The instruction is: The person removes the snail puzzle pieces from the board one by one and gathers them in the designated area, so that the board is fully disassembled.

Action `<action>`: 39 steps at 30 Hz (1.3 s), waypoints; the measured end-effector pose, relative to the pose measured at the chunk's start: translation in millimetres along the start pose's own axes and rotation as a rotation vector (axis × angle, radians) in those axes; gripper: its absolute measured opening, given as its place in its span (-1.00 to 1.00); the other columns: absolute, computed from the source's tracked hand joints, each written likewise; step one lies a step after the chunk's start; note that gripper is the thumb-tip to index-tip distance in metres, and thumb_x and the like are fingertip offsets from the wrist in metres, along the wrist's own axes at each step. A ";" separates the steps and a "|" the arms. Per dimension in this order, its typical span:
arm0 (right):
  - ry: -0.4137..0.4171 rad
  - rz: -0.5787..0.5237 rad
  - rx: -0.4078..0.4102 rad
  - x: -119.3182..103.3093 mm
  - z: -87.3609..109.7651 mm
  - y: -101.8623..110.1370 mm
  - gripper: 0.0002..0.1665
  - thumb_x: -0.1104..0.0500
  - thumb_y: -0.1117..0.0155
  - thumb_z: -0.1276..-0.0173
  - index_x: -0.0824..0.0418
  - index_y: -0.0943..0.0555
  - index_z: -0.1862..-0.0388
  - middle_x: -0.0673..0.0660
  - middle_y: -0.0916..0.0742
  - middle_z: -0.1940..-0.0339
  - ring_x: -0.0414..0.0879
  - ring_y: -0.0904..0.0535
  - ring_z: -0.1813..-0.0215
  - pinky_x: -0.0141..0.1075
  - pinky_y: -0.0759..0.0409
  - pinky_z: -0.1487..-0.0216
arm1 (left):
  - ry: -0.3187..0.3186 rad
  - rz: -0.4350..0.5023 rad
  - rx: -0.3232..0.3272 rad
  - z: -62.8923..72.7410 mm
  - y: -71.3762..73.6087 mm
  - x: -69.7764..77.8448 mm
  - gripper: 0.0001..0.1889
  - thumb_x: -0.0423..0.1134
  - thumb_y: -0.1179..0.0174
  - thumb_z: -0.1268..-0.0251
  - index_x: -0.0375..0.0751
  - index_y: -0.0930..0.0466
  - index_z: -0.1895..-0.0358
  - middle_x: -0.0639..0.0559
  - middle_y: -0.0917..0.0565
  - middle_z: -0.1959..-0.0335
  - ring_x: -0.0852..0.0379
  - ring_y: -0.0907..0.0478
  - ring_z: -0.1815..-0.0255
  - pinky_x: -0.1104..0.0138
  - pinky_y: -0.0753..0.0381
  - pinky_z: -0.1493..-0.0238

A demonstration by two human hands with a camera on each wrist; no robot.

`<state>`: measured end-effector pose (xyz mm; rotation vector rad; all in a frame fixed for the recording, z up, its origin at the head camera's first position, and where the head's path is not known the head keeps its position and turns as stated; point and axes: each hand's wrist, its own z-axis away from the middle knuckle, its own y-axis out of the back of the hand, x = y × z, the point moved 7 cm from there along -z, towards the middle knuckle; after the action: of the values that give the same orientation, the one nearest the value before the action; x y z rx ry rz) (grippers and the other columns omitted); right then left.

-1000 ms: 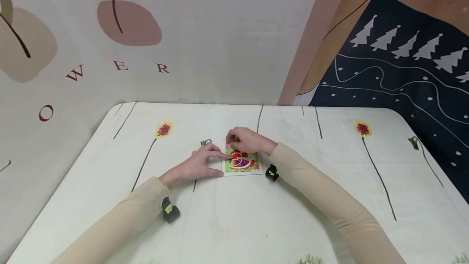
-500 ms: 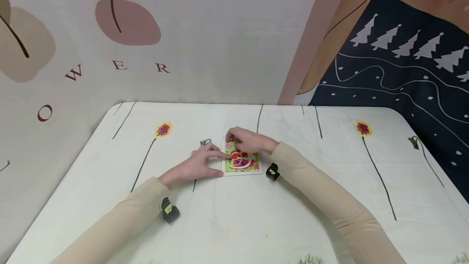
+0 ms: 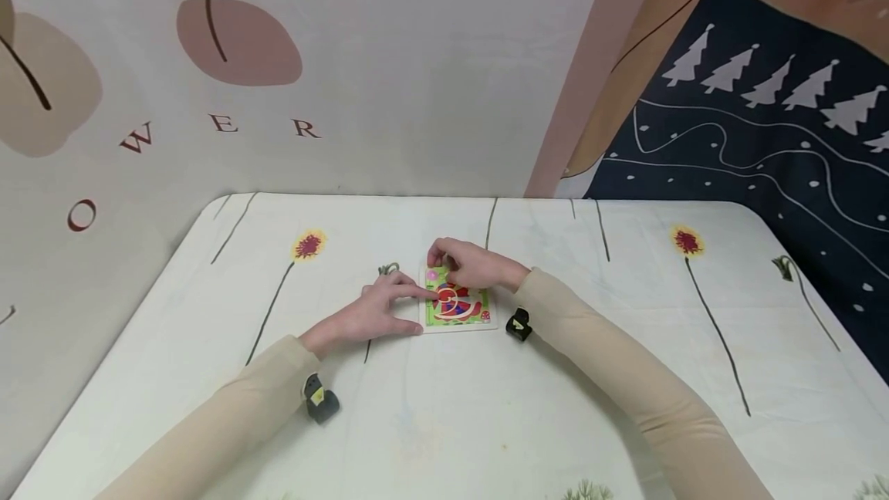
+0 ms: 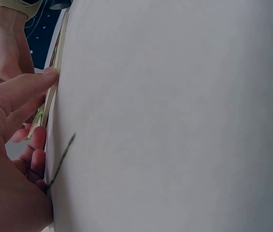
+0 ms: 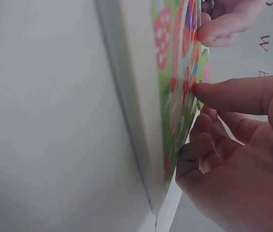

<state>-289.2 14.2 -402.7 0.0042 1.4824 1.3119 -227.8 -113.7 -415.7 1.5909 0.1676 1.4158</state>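
A small square picture puzzle [image 3: 458, 309] with a pale wooden border lies flat on the table in the head view. Its print is green, red, blue and white, with a pink spot at the far left corner. My left hand [image 3: 378, 309] reaches from the left, its straight index finger touching the picture and its thumb against the near left edge. At the far edge, my right hand [image 3: 472, 265] has its fingers curled. The right wrist view shows the right thumb [image 5: 237, 94] on the picture's face and the fingers bent at the board's edge. The right hand covers the far right part.
The puzzle rests on a white tablecloth [image 3: 417, 407] printed with long-stemmed flowers. Behind the table hangs a pale cloth backdrop [image 3: 430, 99], beside a dark blue one [image 3: 750, 130] with white trees. Each wrist wears a small black camera [image 3: 321, 400].
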 end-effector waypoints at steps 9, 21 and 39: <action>0.033 -0.058 0.054 0.6 0.3 2.8 -0.69 0.49 -0.12 -0.31 0.24 -0.47 0.02 0.13 -0.57 0.11 -0.06 -0.43 0.08 -0.33 -0.43 0.01 | 0.003 -0.002 -0.005 -0.3 -1.2 -2.1 -0.49 -0.15 -0.43 -0.16 0.04 -0.63 -0.23 -0.11 -0.49 -0.13 -0.10 -0.31 -0.24 -0.12 -0.15 -0.17; 0.047 -0.267 0.096 7.7 7.8 11.1 -0.77 0.41 -0.09 -0.40 0.27 -0.53 0.01 0.19 -0.61 0.01 -0.02 -0.53 -0.01 -0.26 -0.48 -0.12 | -0.005 -0.003 0.001 0.1 -0.7 -1.1 -0.49 -0.15 -0.43 -0.16 0.04 -0.63 -0.23 -0.12 -0.49 -0.14 -0.12 -0.31 -0.24 -0.16 -0.16 -0.19; -0.005 -0.320 0.193 30.5 40.7 34.8 -0.73 0.36 -0.10 -0.40 0.30 -0.56 -0.05 0.22 -0.63 -0.03 -0.01 -0.53 0.01 -0.28 -0.45 -0.06 | -0.039 -0.073 0.001 -4.2 0.3 5.5 -0.47 -0.15 -0.38 -0.18 0.01 -0.59 -0.27 -0.10 -0.53 -0.04 -0.04 -0.36 -0.11 0.04 -0.24 -0.05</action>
<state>-294.4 74.4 -390.6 -0.1005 1.5290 0.9090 -229.6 -108.0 -412.3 1.5959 0.2012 1.3286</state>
